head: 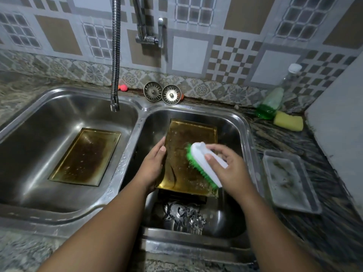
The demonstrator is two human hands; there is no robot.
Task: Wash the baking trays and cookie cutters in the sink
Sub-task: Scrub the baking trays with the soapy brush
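Yellow sponge [288, 121] just beside leaning soap bottle [272, 103], two strainers [171, 94] against tiled wall [189, 54]

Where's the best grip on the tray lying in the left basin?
Probably its near short rim, from above: the tray lies flat, open side up, so only the raised rim can be pinched, and the faucet hose hangs near the far end.

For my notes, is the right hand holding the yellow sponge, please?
No, the right hand grips the scrub brush; the sponge lies on the counter.
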